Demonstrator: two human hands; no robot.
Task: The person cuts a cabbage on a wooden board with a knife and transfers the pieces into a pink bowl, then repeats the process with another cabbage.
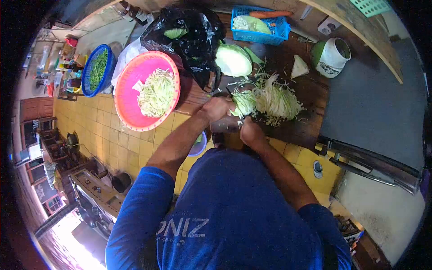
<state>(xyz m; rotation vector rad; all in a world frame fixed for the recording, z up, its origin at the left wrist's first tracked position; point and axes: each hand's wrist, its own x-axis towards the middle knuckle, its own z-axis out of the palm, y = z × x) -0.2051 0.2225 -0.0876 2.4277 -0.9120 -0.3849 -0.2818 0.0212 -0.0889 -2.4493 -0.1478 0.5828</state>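
My left hand (218,109) is closed around a piece of cabbage (244,103) at the front edge of the dark wooden table (310,101). My right hand (252,134), just right of it, grips a knife (241,121) against the cabbage; most of the knife is hidden. A heap of shredded cabbage (280,104) lies right beside the piece. Behind it rests a large cut cabbage (233,60). To the left, a pink basin (127,104) contains more shredded cabbage (157,93).
A black plastic bag (189,38) lies behind the basin. At the back stands a blue basket (258,37) with cabbage and a carrot (271,14). A white pale wedge (299,67) and a white container (334,57) are at right. A blue basin of greens (109,72) sits far left.
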